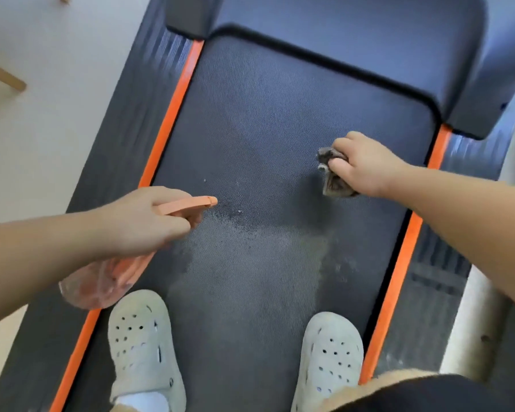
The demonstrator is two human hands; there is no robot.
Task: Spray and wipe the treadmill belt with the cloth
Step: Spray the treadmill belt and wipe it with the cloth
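The dark treadmill belt (268,120) runs up the middle of the view between two orange side strips. My left hand (143,221) grips an orange spray bottle (101,286), its nozzle (202,202) pointing right over the belt. Wet droplets and a damp patch (235,214) lie just beyond the nozzle. My right hand (366,163) holds a crumpled grey cloth (333,173) against the belt, right of centre.
My two feet in pale perforated clogs (143,349) (330,361) stand on the near end of the belt. The motor cover (354,34) closes the belt's far end. Light floor (42,129) and a wooden furniture leg (3,75) lie to the left.
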